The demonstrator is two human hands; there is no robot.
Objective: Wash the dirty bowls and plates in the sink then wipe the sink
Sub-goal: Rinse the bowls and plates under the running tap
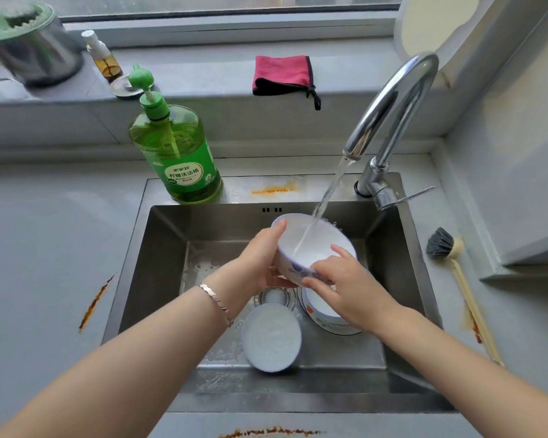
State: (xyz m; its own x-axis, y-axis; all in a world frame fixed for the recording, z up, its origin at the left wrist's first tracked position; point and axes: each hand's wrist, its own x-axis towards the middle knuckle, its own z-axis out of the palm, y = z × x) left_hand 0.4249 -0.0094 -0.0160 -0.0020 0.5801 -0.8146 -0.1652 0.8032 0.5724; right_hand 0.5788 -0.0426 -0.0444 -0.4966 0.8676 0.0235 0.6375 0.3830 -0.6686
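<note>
Bowl is wet, glazed, slippery and breakable. Left hand grips its left rim, right hand pinches the near rim, toward sink back edge.

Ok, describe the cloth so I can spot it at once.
Start at the ledge behind the sink. The cloth lies near its middle, left of the tap. It alone is pink, folded, with black edging.
</note>
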